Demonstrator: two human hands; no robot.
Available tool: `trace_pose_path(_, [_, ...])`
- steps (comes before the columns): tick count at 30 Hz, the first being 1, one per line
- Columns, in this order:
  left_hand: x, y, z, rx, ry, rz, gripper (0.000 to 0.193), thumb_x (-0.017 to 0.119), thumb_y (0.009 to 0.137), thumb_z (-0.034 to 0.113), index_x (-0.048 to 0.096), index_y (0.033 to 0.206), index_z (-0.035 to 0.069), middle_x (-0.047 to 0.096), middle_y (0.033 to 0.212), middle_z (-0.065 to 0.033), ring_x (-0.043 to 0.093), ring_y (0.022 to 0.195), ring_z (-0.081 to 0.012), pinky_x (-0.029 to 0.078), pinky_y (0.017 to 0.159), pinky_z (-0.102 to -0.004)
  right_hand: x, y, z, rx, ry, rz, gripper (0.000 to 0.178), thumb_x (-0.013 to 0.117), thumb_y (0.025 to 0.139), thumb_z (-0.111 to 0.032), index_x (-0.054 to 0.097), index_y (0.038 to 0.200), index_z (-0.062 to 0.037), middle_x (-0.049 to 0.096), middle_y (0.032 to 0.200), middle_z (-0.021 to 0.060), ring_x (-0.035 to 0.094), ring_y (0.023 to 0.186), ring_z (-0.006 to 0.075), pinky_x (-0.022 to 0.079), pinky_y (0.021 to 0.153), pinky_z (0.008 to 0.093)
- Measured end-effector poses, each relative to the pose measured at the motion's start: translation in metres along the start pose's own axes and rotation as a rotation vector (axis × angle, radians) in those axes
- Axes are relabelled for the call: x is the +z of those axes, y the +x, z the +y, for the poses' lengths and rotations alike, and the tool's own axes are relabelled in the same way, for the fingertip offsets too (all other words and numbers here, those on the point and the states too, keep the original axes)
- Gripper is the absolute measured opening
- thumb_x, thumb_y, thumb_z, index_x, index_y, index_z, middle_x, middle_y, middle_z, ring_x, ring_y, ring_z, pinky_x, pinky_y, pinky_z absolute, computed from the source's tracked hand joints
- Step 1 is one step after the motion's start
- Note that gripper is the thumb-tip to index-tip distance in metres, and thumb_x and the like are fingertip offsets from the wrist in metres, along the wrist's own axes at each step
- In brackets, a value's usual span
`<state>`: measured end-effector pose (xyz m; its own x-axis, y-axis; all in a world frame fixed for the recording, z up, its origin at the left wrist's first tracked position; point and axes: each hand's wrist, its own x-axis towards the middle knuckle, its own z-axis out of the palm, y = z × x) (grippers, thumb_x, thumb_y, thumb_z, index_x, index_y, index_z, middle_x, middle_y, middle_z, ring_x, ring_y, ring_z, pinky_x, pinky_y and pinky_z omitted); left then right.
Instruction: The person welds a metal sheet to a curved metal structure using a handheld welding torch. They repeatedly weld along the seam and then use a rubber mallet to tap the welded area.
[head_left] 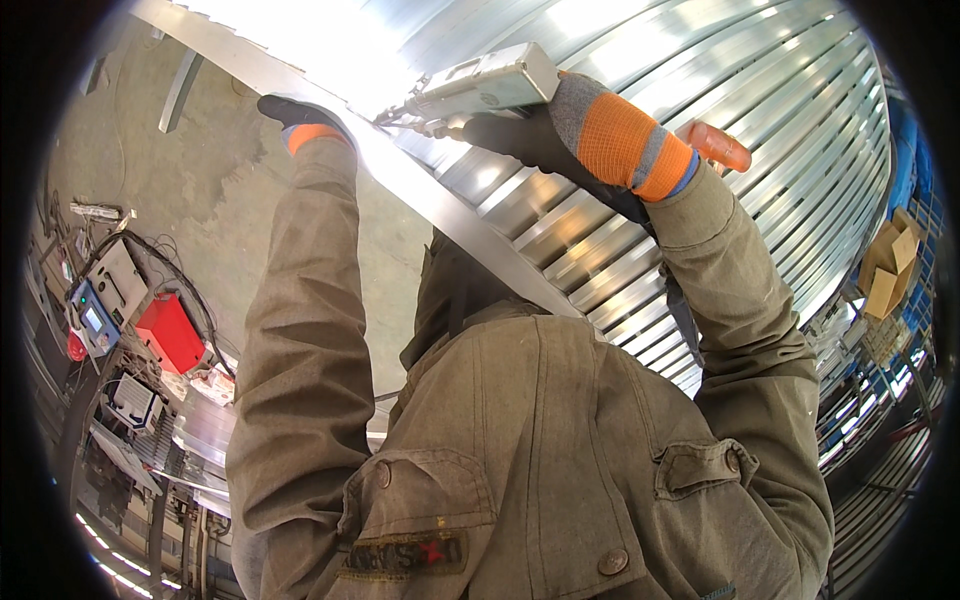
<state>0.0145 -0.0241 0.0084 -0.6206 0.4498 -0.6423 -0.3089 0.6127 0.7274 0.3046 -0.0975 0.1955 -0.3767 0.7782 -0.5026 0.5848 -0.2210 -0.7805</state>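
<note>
Metal tool [490, 80] at the slatted panel's [620, 235] left edge
Right hand [590, 130] clasps it; left hand [307, 118] rests at the edge strip [450, 213], its grip unclear. Likely best: hold steady, tip evenly angled along the strip.

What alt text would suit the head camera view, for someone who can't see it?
A gloved right hand holds a boxy silver tool over a slatted metal panel, its narrow end toward the panel's edge strip. The gloved left hand is at that strip.
</note>
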Motion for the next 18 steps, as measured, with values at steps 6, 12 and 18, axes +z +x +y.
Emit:
trace_pose_path(6, [-0.004, 0.021, -0.011, -0.010, 0.047, -0.054, 0.105, 0.040, 0.099, 0.091, 0.072, 0.132, -0.004, 0.080, 0.112, -0.0122, 0.070, 0.100, -0.0257, 0.055, 0.090, -0.0342, -0.001, -0.002, 0.000, 0.006, 0.001, -0.004, 0.057, 0.072, 0.101, -0.052, 0.075, 0.139, -0.0101, 0.081, 0.119, 0.0156, 0.079, 0.107, 0.0320, 0.063, 0.092, 0.0422])
trace_pose_path(12, [-0.001, 0.022, -0.012, -0.004, 0.145, -0.001, 0.109, 0.040, 0.098, 0.093, 0.070, 0.135, -0.005, 0.080, 0.113, -0.0122, 0.070, 0.100, -0.0277, 0.054, 0.092, -0.0342, -0.003, -0.004, 0.000, 0.012, 0.005, -0.010, 0.056, 0.072, 0.101, -0.051, 0.075, 0.139, -0.0100, 0.081, 0.119, 0.0156, 0.079, 0.107, 0.0319, 0.063, 0.092, 0.0422])
trace_pose_path(18, [0.001, -0.022, 0.014, 0.027, 0.055, -0.027, 0.109, 0.042, 0.101, 0.087, 0.067, 0.139, -0.012, 0.077, 0.129, -0.0202, 0.073, 0.111, -0.0327, 0.058, 0.097, -0.0405, -0.004, -0.005, 0.000, 0.016, 0.003, -0.010, 0.056, 0.072, 0.101, -0.050, 0.074, 0.139, -0.0099, 0.081, 0.119, 0.0156, 0.079, 0.107, 0.0318, 0.063, 0.092, 0.0422])
